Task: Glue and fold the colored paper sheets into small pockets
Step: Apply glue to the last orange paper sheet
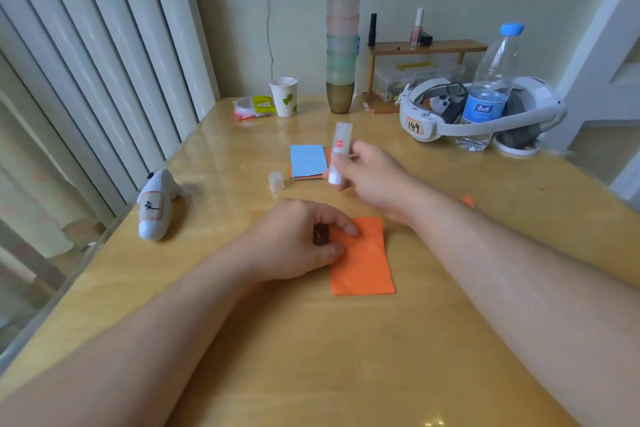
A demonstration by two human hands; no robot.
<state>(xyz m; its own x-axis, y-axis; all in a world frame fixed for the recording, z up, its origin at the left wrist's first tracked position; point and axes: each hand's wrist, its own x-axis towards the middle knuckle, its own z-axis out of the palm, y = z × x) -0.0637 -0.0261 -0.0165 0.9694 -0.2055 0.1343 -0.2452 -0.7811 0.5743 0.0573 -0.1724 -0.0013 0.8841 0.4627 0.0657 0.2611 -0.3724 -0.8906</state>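
— Orange paper sheet [363,260], where does it lie?

— Flat on the wooden table [311,340], near the middle. Its left edge is hidden under the left hand [298,239], whose curled fingers press down on it. A small dark thing shows between thumb and fingers, but I cannot tell what it is.

— And the other hand?

— The right hand [370,170] is raised above the table behind the sheet, fingers closed round a glue stick [338,154] that stands nearly upright. The stick is blurred, so its tip is hard to read. Its clear cap [276,181] stands on the table apart from it, to the left.

— More paper?

— A small stack [309,161] beyond the glue stick, blue on top, with orange edges showing beneath; the right hand covers its right side. A scrap of orange [468,201] peeks out behind the right forearm, mostly hidden.

— Farther back?

— A paper cup [284,97], a tall pile of tumblers [343,28] cut off at the top, a water bottle [491,87] in front of a white headset [485,114], and a white controller [156,204] near the left edge.
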